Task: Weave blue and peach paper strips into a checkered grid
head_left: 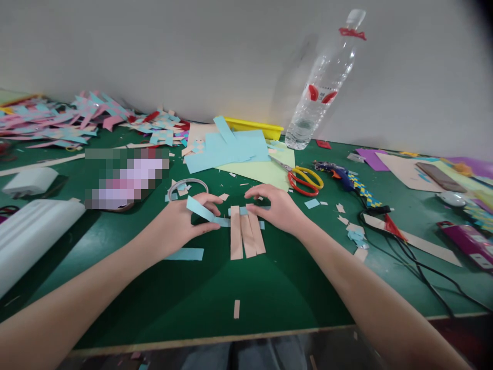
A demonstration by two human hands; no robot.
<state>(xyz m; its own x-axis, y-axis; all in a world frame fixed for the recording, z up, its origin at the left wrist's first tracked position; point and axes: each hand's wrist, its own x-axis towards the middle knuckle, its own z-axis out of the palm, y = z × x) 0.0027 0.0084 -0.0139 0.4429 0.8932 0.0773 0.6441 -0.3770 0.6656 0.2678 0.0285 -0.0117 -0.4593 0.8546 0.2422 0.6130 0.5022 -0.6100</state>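
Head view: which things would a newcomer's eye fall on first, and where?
The clear bottle probably wins, right of centre before the grey wall. Next come the left hand by a blue strip and the right hand at some pale strips, near the centre. Then the heap of pink and blue paper strips, back left, stands out.
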